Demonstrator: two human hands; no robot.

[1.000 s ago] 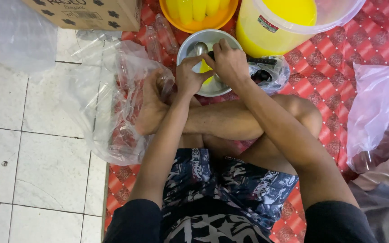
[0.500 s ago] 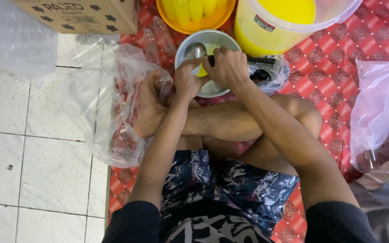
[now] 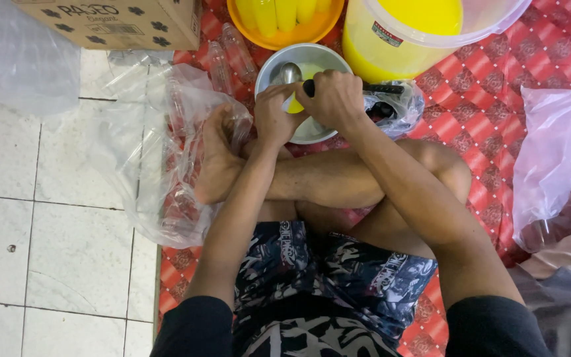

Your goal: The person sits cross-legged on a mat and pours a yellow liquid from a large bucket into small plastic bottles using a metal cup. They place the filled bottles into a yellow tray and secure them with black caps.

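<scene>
Over the round metal bowl [image 3: 312,129], near the red patterned mat's [image 3: 497,99] far edge, the left hand [image 3: 273,114] pinches a small yellow piece [image 3: 295,104]; the right hand [image 3: 335,99] is closed around a black-handled tool [image 3: 381,88]. Keeping both low over the bowl should catch spills.

Bowl [image 3: 328,63] on the mat [image 3: 497,106], spoon [image 3: 288,71] in it, both hands [image 3: 305,106] above. Bucket [image 3: 418,33] right of it; bag of bottles [image 3: 180,152] left. Box [image 3: 114,20] behind the bag.
</scene>
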